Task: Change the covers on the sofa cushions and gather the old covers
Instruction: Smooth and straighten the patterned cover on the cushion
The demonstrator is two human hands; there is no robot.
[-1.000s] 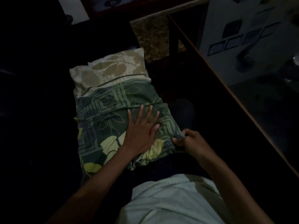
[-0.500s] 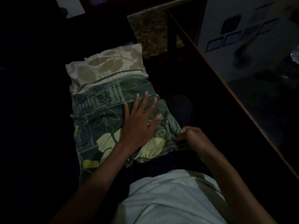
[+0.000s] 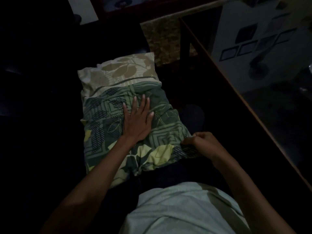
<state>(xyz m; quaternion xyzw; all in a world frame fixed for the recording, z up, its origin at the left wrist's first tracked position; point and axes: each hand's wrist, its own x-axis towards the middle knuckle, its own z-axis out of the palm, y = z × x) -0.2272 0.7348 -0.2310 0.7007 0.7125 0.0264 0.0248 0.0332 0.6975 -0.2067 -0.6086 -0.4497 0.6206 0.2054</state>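
Left hand (image 3: 137, 122) flat, fingers straight, pressing on green patterned cover (image 3: 104, 132) pulled over most of the cushion (image 3: 118, 71). Right hand (image 3: 200, 141) pinching the cover's near right corner. Beige leaf-print far end of cushion bare. Glass-topped tabletop (image 3: 239, 92) at right.

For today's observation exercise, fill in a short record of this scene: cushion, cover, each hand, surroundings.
cushion: beige leaf-print cushion, far end uncovered
cover: green patterned cover drawn over most of it
left hand: left hand flat on the cover, fingers straight
right hand: right hand pinches the cover's near right edge
surroundings: wooden table edge at right; room dim
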